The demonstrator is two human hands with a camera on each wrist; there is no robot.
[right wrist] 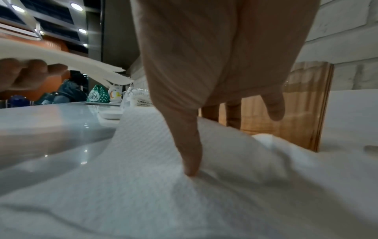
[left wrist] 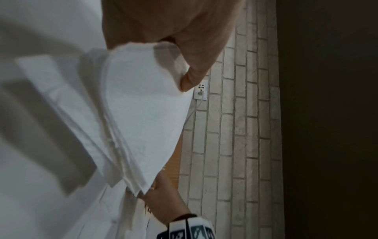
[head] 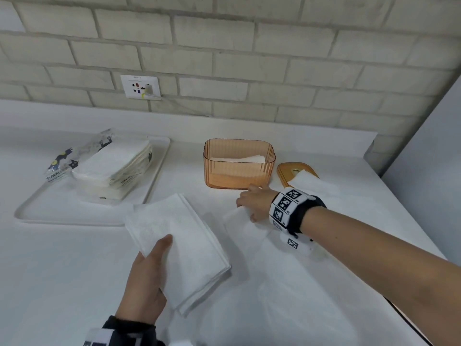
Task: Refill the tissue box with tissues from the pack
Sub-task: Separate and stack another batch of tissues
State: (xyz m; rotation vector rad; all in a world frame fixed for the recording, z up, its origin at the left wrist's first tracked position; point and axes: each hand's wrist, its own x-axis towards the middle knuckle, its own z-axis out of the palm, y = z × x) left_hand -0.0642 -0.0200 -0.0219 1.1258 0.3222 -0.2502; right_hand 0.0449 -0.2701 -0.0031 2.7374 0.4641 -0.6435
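The white surface [head: 311, 283] fills the head view, backed by a pale brick wall [head: 224, 46] with a socket plate [head: 140, 86] at 11 o'clock. A white tray [head: 32, 208] at 9 o'clock carries the opened tissue pack [head: 109, 163], its printed wrapper peeled back. At 12 o'clock stands the orange tissue box [head: 238, 163], lidless, with a few tissues low inside; its wooden lid [head: 287, 174] lies just beside it at 2 o'clock, a tissue drawn through the slot. The tissue stack [head: 179, 245] sits near centre, held by the left hand [head: 147, 278], thumb on top and fingers beneath. The left wrist view adds that the stack is lifted clear of the surface and sags at its free end, casting a shadow. The right hand [head: 254, 203], just in front of the box, rests on a loose tissue [head: 245, 227]; only the right wrist view shows its grip, with one fingertip [right wrist: 191, 169] pressing the sheet down, the tissue bunching around it, and the other fingers relaxed above. That view also shows bags and bottles far off beyond the tray.
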